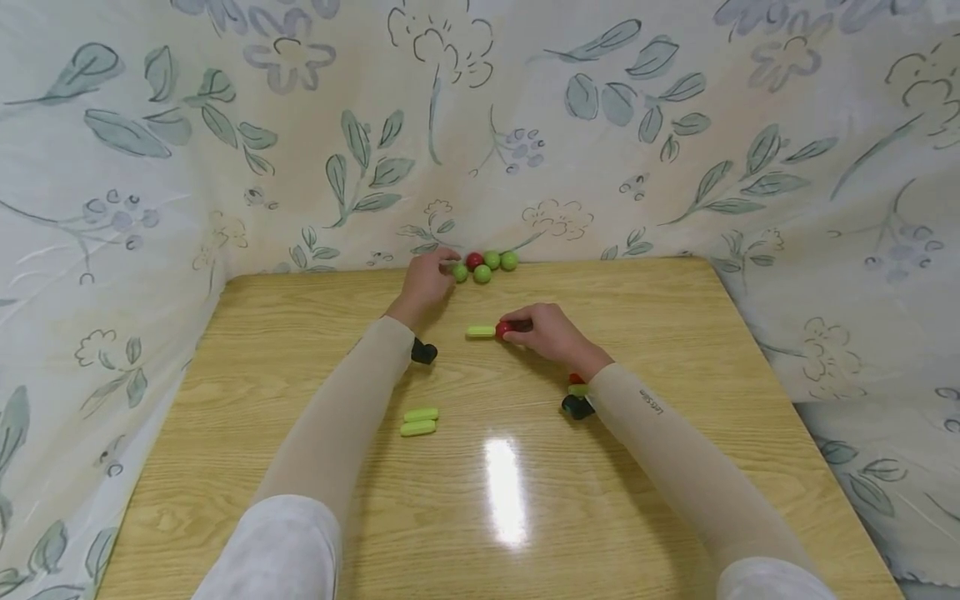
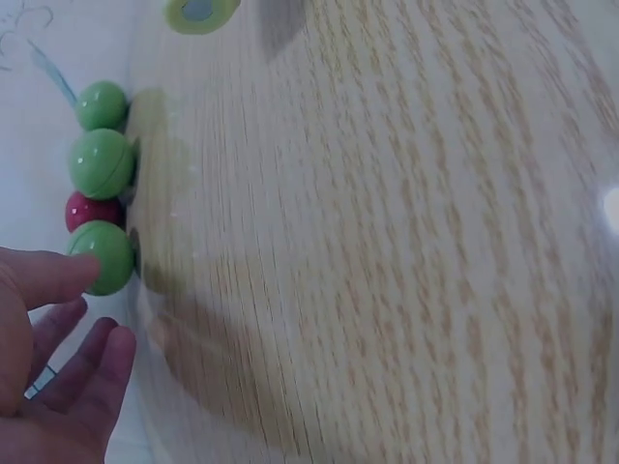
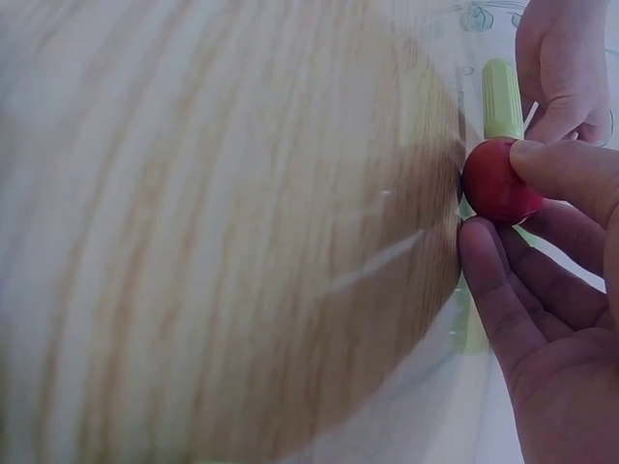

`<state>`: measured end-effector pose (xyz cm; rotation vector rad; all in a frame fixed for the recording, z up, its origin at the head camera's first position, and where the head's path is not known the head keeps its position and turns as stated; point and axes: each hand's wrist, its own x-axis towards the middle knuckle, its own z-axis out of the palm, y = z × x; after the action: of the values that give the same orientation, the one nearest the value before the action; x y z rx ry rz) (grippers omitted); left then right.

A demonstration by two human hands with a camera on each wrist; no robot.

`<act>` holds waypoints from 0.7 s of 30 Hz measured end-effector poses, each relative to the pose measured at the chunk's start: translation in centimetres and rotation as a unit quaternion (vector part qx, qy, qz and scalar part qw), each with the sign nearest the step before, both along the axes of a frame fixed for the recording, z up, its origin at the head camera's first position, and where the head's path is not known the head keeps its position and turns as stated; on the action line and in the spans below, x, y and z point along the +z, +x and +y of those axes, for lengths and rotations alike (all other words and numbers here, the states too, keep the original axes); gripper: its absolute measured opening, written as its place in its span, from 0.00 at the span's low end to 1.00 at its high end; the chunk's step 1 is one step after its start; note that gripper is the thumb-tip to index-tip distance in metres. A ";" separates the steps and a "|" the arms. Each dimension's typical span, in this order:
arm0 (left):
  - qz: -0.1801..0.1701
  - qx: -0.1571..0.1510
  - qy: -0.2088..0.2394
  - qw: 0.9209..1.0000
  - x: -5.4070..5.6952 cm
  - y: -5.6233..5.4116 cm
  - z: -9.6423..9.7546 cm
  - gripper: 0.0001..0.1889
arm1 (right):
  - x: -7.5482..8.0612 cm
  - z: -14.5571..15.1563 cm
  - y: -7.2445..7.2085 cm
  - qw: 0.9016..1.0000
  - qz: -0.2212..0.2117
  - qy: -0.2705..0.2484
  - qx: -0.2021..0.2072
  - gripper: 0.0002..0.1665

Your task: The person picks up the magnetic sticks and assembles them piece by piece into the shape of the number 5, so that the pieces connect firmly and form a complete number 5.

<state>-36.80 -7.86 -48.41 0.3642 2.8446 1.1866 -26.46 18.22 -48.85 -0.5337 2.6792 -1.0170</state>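
Near the middle of the table, my right hand holds a red ball between thumb and fingers. The ball sits at the end of a yellow-green ribbed stick; whether they are joined cannot be told. At the back edge, my left hand reaches to a green ball. Its thumb overlaps that ball in the left wrist view, while the other fingers are spread apart from it. Beside it are another red ball and several more green balls.
Two yellow-green sticks lie side by side left of centre. A black piece shows beside the left forearm. By the right forearm lie another black piece, a green piece and something red. Flowered cloth hangs behind the table.
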 end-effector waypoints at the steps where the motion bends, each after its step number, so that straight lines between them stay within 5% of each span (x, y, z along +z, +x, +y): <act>1: 0.000 -0.002 -0.002 1.000 0.0 0.0 0.1 0.22 | 0.0 0.0 0.0 1.000 0.000 0.001 -0.001 0.24; 14: -0.009 -0.017 0.033 0.999 -0.6 0.5 0.0 0.14 | -0.1 -0.1 0.3 1.000 0.004 -0.006 -0.002 0.23; 21: -0.017 0.008 0.064 0.998 -0.9 0.9 -0.5 0.12 | -0.1 0.0 0.5 1.000 0.003 -0.005 -0.004 0.22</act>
<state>-35.92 -8.39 -49.28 0.3237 2.7550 1.3675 -26.01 18.17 -48.90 -0.5300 2.6849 -1.0338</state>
